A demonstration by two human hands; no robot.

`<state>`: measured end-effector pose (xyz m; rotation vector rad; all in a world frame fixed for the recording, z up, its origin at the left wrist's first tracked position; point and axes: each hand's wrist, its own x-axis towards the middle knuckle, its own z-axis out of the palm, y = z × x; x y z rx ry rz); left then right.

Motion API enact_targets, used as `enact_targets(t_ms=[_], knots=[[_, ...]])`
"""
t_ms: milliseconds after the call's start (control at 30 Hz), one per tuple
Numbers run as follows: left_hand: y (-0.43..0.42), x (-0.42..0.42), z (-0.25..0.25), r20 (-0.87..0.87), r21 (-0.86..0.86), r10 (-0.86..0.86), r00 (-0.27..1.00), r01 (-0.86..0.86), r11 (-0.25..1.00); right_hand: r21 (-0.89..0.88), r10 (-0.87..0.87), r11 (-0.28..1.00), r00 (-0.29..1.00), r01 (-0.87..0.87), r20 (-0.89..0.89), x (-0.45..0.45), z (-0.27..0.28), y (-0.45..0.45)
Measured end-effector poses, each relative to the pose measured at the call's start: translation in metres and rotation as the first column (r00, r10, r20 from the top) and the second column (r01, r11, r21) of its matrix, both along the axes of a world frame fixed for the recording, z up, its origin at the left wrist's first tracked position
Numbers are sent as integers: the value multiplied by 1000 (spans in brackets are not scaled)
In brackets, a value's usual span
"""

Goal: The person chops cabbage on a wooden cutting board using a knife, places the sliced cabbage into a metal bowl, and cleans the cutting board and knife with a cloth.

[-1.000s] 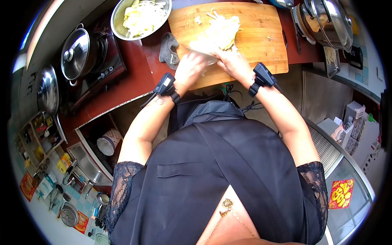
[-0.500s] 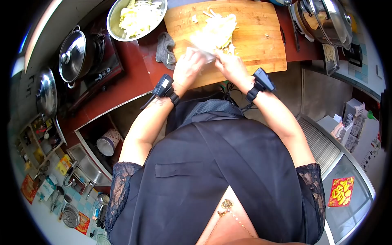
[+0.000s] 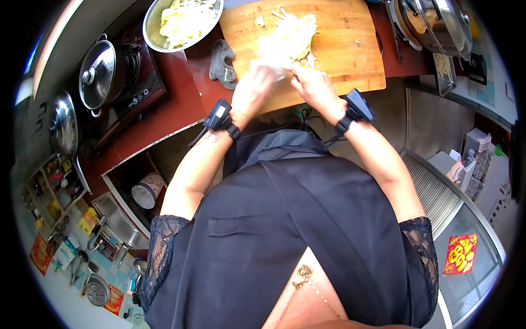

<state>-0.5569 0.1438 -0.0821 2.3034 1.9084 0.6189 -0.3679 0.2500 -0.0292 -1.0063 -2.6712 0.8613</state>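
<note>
A blurred, pale knife blade (image 3: 278,72) lies between my two hands over the near edge of the wooden cutting board (image 3: 350,60). My right hand (image 3: 316,88) is closed at the blade's right end, where the handle is hidden. At its left end my left hand (image 3: 253,90) has its fingers curled together; what they hold is hidden and blurred. Just beyond the hands, a pile of cut, pale yellow-green leafy vegetable (image 3: 295,37) rests on the board, partly washed out by glare. More of it fills a metal bowl (image 3: 149,27) at the upper left.
A grey cloth (image 3: 222,64) lies left of the board. Further left are a lidded pot (image 3: 98,74), an induction cooker (image 3: 139,98) and another lid (image 3: 63,125). At the upper right stands a large glass-lidded pot (image 3: 438,24). The red counter's edge (image 3: 156,143) runs in front.
The blade and both hands have shifted slightly over the board's near edge. The view has moved a little, so bowl and board sit slightly further left than in the oldest frame.
</note>
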Motion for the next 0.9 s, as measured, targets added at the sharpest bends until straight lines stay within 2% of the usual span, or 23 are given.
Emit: enact_targets(t_ms=[33,167,267,400,500,533,633,767,900], knots=[[-1,-3,0,30,20,-7,1000,7,1000,12,27,1000,998,-26,-49,3,10,3],[-3,-9,-18,33,-17,-48,998,49,999,13,101,994,975,-105,199,5,21,2],[-3,-11,-6,76,-43,-57,995,60,997,43,107,993,993,-108,41,-2,-16,7],[-3,-7,5,22,96,10,1000,-12,995,44,91,995,995,-93,41,-4,-9,17],[-3,-8,-1,96,160,-7,995,-8,987,-5,124,992,977,-125,171,9,21,9],[-9,-6,-3,96,125,-5,995,-7,992,-26,126,992,963,-123,238,12,15,7],[-3,-11,-6,71,91,1,997,-7,996,29,76,996,994,-79,81,1,-9,0],[-4,-9,-2,41,116,15,999,-20,993,47,60,997,998,-60,-4,-7,-32,7],[1,-3,0,21,128,64,998,-67,989,-75,11,997,997,-5,75,7,32,-5]])
